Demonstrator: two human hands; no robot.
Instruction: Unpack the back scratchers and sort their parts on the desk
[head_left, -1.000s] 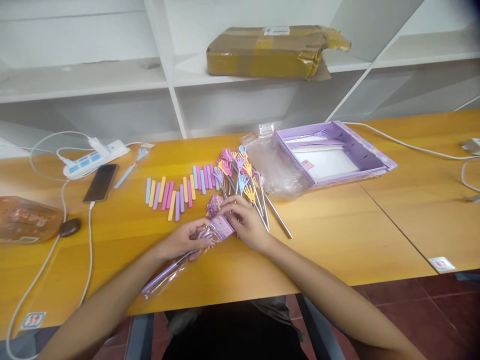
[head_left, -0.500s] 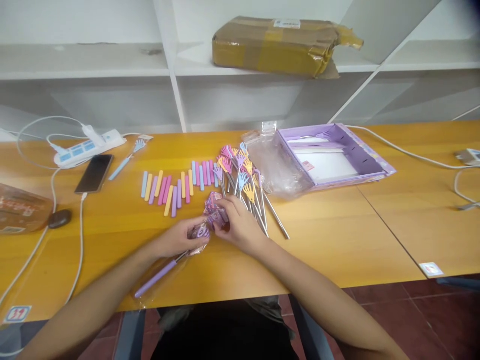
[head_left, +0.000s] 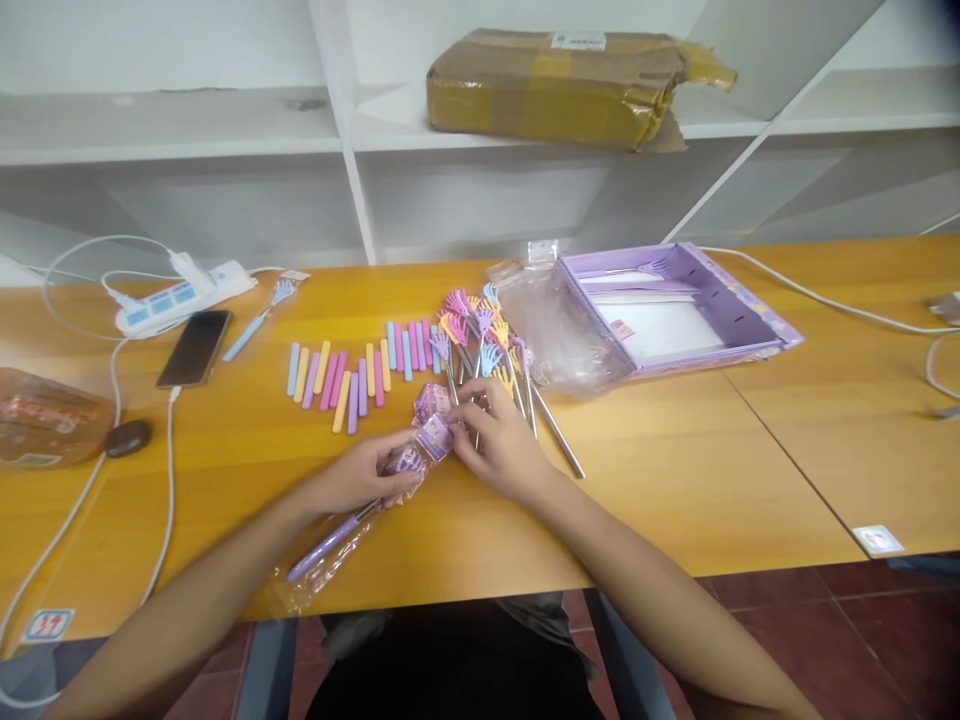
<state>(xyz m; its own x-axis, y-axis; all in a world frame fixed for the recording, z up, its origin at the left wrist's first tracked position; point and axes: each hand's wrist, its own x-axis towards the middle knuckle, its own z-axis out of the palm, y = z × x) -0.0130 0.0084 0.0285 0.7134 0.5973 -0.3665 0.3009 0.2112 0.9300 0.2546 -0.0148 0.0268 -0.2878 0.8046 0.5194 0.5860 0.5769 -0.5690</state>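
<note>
My left hand (head_left: 375, 472) is closed around the head end of a back scratcher (head_left: 324, 548) with a purple handle, which sits in a clear plastic sleeve (head_left: 341, 553). At the sleeve's upper end is a small purple card (head_left: 435, 438), its right edge pinched by my right hand (head_left: 499, 440). Just beyond the card lies a patterned pink-purple packet (head_left: 431, 402). Past my right hand is a pile of back scratchers with metal rods and coloured hand-shaped heads (head_left: 491, 358). Left of that pile lie several pastel handle sleeves (head_left: 341, 402) in rows.
A purple box (head_left: 720, 355) and a clear plastic bag (head_left: 562, 330) stand at the back right. On the left are a phone (head_left: 195, 348), a power strip (head_left: 184, 300), cables and a blue back scratcher (head_left: 259, 320). A taped parcel (head_left: 559, 90) rests on the shelf.
My right hand has shifted slightly right, and more of the purple card now shows. The clear sleeve is more visible around the handle, whose end has moved slightly up and right.
</note>
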